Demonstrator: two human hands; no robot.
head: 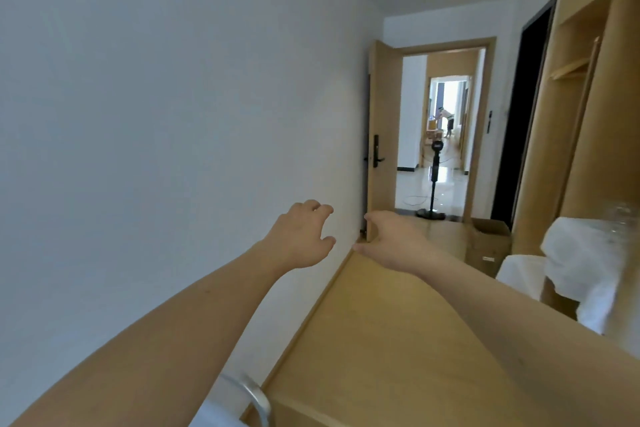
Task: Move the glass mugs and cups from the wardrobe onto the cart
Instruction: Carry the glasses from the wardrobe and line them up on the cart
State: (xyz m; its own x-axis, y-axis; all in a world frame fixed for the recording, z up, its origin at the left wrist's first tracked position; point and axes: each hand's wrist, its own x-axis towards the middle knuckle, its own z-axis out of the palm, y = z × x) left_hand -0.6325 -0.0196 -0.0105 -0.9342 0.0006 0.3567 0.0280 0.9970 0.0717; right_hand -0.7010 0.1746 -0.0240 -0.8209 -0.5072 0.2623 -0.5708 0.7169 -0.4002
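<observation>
You see matt pale wood on the cabinet top (381, 340), brushed metal on the handle (254, 395) lower centre, probably glass (623, 215) at right.

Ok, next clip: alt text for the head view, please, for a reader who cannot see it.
Two bare arms reach forward, left hand and right hand empty with fingers loosely curled, beside a white wall. Ahead an open door shows a hallway; a wooden wardrobe and white cloth lie right.

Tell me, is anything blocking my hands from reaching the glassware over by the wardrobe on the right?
Nothing visible blocks them. Both the left hand and right hand are empty, stretched forward above the wooden surface. The blurred glassware sits far right above a white cloth, with only open space between.
</observation>
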